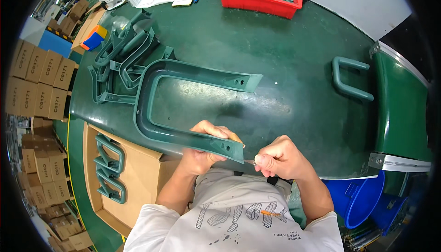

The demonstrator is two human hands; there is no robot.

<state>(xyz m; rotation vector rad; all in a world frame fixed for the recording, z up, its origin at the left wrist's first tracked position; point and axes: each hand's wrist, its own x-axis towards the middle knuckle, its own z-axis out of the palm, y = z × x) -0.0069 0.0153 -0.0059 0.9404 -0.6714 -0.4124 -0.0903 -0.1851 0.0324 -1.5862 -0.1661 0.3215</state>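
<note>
My left hand (205, 153) is closed around one leg of a large green U-shaped plastic handle (146, 86), near that leg's end. The hollow channel of the handle faces up, and holes show near both leg ends. My right hand (281, 157) is closed in a pinch just right of that end. A thin blade-like tip (249, 162) pokes out from its fingers toward the handle's lower corner. The rest of that small tool is hidden in the fist. I cannot tell whether the tip touches the plastic.
Several similar green handle pieces (131, 50) lie piled at the table's left. One handle (342, 78) lies at the right, by a green conveyor (402, 109). A red bin (259, 5) of small green parts stands at the back. An open carton (138, 160) holds handles; blue buckets (353, 197) stand lower right.
</note>
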